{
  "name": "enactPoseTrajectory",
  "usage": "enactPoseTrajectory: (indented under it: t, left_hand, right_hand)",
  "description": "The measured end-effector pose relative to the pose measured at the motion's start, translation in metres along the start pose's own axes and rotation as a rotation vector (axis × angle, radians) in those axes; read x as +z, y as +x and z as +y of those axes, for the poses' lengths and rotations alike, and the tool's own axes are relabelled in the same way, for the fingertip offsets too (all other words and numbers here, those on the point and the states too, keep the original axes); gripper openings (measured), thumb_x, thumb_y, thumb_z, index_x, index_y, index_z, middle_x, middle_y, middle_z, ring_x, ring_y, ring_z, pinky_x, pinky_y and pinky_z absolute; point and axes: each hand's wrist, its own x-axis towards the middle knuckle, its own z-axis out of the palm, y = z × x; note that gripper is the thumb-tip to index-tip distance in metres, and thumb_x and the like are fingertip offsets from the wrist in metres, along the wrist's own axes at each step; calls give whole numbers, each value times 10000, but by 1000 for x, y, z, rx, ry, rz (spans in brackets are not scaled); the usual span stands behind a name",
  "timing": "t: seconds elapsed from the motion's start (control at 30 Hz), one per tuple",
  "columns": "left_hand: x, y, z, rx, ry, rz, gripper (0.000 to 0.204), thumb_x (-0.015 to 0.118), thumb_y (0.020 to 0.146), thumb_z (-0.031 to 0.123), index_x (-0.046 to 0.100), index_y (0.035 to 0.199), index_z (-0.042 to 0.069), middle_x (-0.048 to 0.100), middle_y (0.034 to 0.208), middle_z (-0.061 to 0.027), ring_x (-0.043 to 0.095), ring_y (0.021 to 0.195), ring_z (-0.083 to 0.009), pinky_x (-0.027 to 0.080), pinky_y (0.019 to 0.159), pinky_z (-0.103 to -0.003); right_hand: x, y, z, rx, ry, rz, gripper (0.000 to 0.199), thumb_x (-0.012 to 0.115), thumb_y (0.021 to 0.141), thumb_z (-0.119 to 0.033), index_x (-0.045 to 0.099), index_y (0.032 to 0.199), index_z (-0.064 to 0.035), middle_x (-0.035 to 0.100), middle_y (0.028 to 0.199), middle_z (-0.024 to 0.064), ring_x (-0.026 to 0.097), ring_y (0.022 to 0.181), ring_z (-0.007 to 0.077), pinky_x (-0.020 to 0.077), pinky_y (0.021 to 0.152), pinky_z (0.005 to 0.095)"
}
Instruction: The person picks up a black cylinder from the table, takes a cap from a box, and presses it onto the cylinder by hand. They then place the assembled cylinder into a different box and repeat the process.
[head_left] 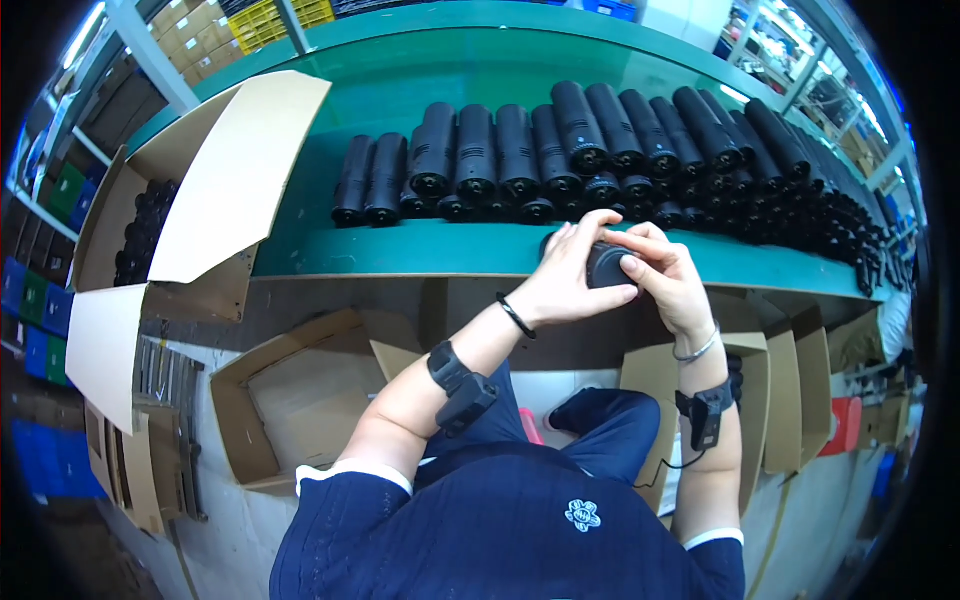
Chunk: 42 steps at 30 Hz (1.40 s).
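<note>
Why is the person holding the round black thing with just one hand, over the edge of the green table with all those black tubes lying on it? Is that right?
Not quite. The head view shows both hands on the round black thing: the left hand and the right hand wrap it together. The rest is right: it sits over the edge of the green table, with black tubes lying in rows behind it.

A green workbench [400, 250] carries the load. On it lie rows of black cylinders [600, 150] — packed side by side — and an open cardboard box [215, 180].
</note>
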Motion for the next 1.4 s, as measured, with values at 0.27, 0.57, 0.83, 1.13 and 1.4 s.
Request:
enactPoseTrajectory:
  t: [0.27, 0.57, 0.83, 1.13, 1.4]
  left_hand:
    - [3, 16, -2, -94, -324, -3, 686, 743, 741, 152, 357, 1301, 64, 587, 1132, -132, 580, 1036, -183, 471, 886, -331]
    - [-24, -19, -55, 57, -39, -15, 788, 783, 767, 220, 325, 1382, 36, 480, 1290, -165, 452, 1253, -261, 359, 1046, -367]
    - [-183, -120, -12, -576, -338, 446, 894, 746, 741, 158, 169, 1406, -1, 502, 1141, -169, 569, 969, -228, 513, 807, -350]
    - [-314, -57, -149, -780, 821, 600, 758, 822, 669, 377, 527, 1231, -37, 593, 1174, -229, 595, 1082, -311, 476, 922, -370]
    - [-359, -44, -181, -875, 777, 355, 802, 654, 797, 555, 508, 1328, -27, 566, 1285, -248, 566, 1180, -328, 436, 1004, -373]
  right_hand:
    - [2, 13, -19, 133, -60, 35, 282, 613, 923, -157, 671, 1169, -32, 524, 900, -16, 542, 658, 25, 434, 503, 129]
    - [11, 22, 0, 196, 324, 12, 354, 501, 1005, -226, 561, 1306, -51, 625, 965, 23, 568, 647, 50, 487, 559, 184]
    - [8, -38, 24, 266, -4, -196, 291, 598, 931, -117, 637, 1201, -16, 643, 897, 30, 596, 772, 82, 488, 648, 205]
    - [-2, -71, 63, 359, 74, -28, 265, 601, 921, -95, 639, 1160, 12, 650, 857, 38, 605, 737, 87, 487, 652, 204]
    - [-65, -172, 120, 559, 191, 304, 260, 583, 941, -115, 632, 1183, -35, 654, 836, 24, 592, 678, 69, 480, 624, 197]
